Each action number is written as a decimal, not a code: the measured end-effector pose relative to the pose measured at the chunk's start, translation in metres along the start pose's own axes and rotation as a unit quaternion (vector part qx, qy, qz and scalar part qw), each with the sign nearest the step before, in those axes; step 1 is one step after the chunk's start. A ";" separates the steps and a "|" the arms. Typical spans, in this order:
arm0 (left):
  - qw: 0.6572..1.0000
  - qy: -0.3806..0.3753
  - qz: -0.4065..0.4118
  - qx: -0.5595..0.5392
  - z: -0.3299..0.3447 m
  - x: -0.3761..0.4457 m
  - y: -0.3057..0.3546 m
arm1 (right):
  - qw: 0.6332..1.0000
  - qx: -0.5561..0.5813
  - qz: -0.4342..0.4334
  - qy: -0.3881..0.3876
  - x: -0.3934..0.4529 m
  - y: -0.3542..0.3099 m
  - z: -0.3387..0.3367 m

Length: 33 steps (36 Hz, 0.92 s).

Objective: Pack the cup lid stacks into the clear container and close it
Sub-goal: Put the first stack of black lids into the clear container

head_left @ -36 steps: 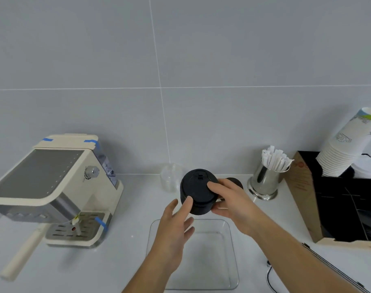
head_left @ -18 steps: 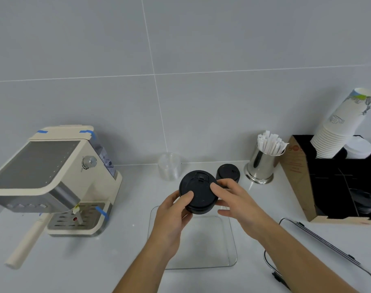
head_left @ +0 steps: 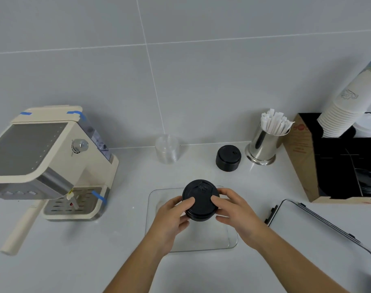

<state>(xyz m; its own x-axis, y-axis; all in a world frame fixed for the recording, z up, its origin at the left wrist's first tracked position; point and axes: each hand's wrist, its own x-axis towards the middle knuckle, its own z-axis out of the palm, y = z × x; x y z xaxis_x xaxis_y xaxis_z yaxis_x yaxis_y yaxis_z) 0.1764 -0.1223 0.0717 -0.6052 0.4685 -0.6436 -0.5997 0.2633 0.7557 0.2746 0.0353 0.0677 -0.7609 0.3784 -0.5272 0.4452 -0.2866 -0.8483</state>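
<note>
A stack of black cup lids (head_left: 200, 197) is held upright over the far part of the clear container (head_left: 231, 240), which sits open on the white counter. My left hand (head_left: 171, 216) grips the stack's left side and my right hand (head_left: 233, 210) its right side. A second, smaller black lid stack (head_left: 228, 157) stands on the counter behind, near the wall. A stack of clear lids (head_left: 167, 149) stands further left by the wall. The container's lid (head_left: 319, 225), with black clips, lies on the counter to the right.
A cream espresso machine (head_left: 47, 157) stands at the left, its handle pointing toward me. A steel cup of wrapped straws (head_left: 265, 142) and a black organiser box (head_left: 339, 163) with stacked paper cups (head_left: 349, 102) fill the right back corner.
Both hands have brought the black lid stack down and toward me, over the clear container. The view tilted down, so the second black stack and the container's lid came into sight.
</note>
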 end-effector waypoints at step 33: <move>0.994 0.078 0.039 0.059 0.001 0.033 -0.031 | 0.899 -0.400 -0.170 0.049 -0.004 0.048 0.018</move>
<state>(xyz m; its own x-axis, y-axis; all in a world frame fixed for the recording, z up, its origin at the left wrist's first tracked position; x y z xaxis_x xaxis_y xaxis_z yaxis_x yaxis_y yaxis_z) 0.1755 -0.1146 0.0270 -0.7266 0.3577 -0.5866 -0.4873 0.3335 0.8070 0.2901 0.0043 0.0299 -0.8894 0.4115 -0.1989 0.4215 0.5701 -0.7052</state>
